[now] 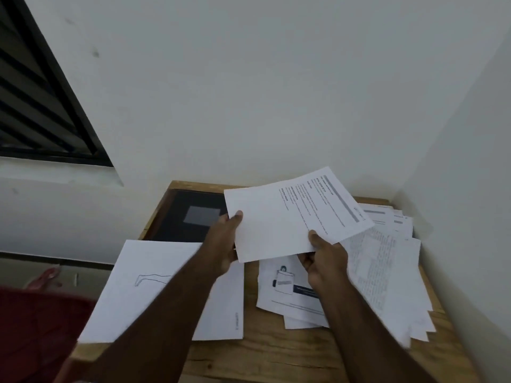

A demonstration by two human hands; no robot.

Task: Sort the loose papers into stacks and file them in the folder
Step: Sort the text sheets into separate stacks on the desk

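Observation:
A printed sheet [290,214] is lifted above the wooden table [276,352], held at both near corners. My left hand [225,244] grips its left edge, thumb on top. My right hand [323,258] pinches its lower right corner. A dark folder [177,217] with a grey label lies at the table's back left. On the left lies a stack of sheets [130,294], the top one showing a line drawing. More loose papers [387,272] spread over the right side, some with dense text, one with a picture [287,283].
The table sits in a corner between white walls [276,92]. A dark louvred window [36,100] is at the upper left. Red cloth [33,322] shows at the lower left, beside the table's edge. The left stack overhangs the table's left edge.

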